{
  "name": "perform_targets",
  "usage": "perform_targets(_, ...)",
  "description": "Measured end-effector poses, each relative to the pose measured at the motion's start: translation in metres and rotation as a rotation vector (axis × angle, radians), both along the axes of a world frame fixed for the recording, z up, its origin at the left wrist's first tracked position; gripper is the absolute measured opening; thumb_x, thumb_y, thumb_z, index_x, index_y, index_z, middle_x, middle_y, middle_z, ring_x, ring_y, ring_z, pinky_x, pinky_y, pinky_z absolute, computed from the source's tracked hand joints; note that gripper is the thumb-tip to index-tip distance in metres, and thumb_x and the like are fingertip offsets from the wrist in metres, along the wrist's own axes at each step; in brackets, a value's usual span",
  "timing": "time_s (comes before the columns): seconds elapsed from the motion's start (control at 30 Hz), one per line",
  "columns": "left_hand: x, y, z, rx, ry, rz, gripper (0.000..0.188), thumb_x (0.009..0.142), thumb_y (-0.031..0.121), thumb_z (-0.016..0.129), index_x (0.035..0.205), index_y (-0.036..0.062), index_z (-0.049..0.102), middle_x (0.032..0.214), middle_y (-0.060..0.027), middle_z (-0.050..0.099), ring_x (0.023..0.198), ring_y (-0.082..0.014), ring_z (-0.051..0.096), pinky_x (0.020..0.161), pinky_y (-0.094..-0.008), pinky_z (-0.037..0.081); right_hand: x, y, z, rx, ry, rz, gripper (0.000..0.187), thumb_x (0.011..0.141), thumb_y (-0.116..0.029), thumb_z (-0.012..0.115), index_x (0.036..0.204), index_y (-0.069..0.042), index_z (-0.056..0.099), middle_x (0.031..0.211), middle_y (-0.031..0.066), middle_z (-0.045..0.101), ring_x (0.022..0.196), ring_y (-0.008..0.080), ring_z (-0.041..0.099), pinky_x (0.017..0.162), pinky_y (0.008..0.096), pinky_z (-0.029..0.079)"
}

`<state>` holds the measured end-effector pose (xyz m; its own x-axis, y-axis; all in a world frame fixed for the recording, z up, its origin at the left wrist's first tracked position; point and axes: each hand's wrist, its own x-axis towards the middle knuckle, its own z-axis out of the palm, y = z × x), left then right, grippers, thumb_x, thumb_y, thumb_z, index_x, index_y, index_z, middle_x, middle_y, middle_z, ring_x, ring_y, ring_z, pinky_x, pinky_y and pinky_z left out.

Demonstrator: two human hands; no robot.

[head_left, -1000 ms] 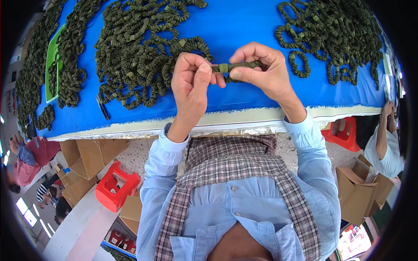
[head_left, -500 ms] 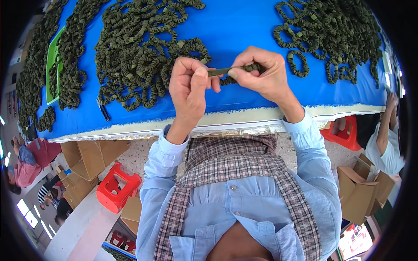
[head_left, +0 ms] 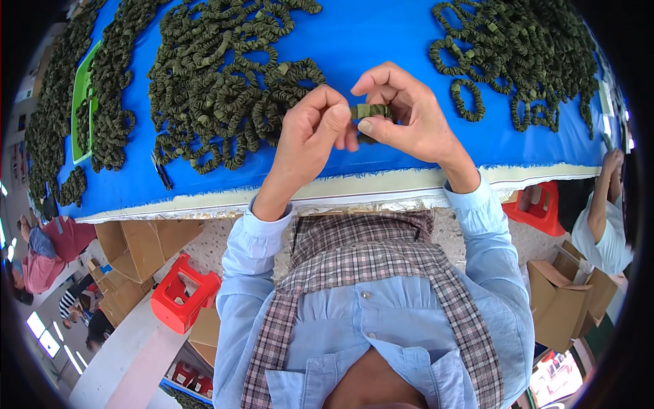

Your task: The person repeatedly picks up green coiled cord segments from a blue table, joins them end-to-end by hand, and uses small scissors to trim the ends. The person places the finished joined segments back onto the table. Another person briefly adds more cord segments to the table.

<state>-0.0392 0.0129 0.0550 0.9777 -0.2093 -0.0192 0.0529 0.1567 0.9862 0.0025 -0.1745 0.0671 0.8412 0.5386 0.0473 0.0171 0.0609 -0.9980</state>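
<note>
Above the table's near edge, my right hand [head_left: 415,123] is closed on a dark green scrunchie [head_left: 375,110], a ring of gathered fabric. Its thumb presses from below, while the index finger arches over the top. A flat, smooth band shows on the ring's left part. Close against that band, my left hand [head_left: 310,133] is closed in a pinch at the ring's left end; its fingertips hide what they grip. Just left of my hands lies a big pile of similar scrunchies [head_left: 218,95].
A second scrunchie pile [head_left: 531,54] lies at right, with a single ring [head_left: 467,100] beside it. Small black-handled snips [head_left: 162,172] rest on the blue cloth [head_left: 368,34]. A green tray [head_left: 82,102] is at far left. Red stools [head_left: 182,293] and cardboard boxes [head_left: 146,245] stand below.
The flat band, stretched between my hands before, is now drawn in to a short stretch by my right thumb. My left hand has moved right, and my right index finger has lifted.
</note>
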Motion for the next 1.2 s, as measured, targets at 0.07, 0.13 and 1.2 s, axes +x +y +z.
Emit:
perform_targets(0.07,-0.002,0.001,0.000,-0.094,-0.039,0.009,0.027,0.100,0.028,0.052,0.087,0.0038,0.052,0.070,0.0009,0.053,0.063,-0.0042,0.048,0.056,-0.0204,0.039,0.003,-0.003,0.003,-0.091,-0.078,0.016,0.028,0.081,-0.006,0.072,0.106,-0.001,0.061,0.069,-0.0013,0.057,0.059,0.0034,0.048,0.053,0.0202,0.037)
perform_targets(0.13,-0.004,0.004,-0.009,-0.081,-0.056,0.017,0.030,0.101,0.029,0.050,0.086,0.0037,0.052,0.074,0.0005,0.053,0.068,-0.0041,0.047,0.060,-0.0204,0.039,0.003,-0.003,0.004,-0.161,-0.151,0.005,0.027,0.080,-0.008,0.073,0.105,-0.002,0.064,0.067,-0.0018,0.057,0.058,0.0033,0.048,0.051,0.0201,0.036)
perform_targets(1.2,-0.012,0.005,-0.010,-0.139,-0.025,0.023,0.025,0.102,0.025,0.045,0.090,0.0034,0.047,0.078,-0.0039,0.055,0.072,-0.0115,0.062,0.064,-0.0233,0.047,-0.003,0.004,0.008,0.122,0.200,0.041,0.046,0.077,-0.005,0.077,0.118,-0.001,0.056,0.068,-0.0036,0.054,0.062,0.0023,0.050,0.053,0.0189,0.036)
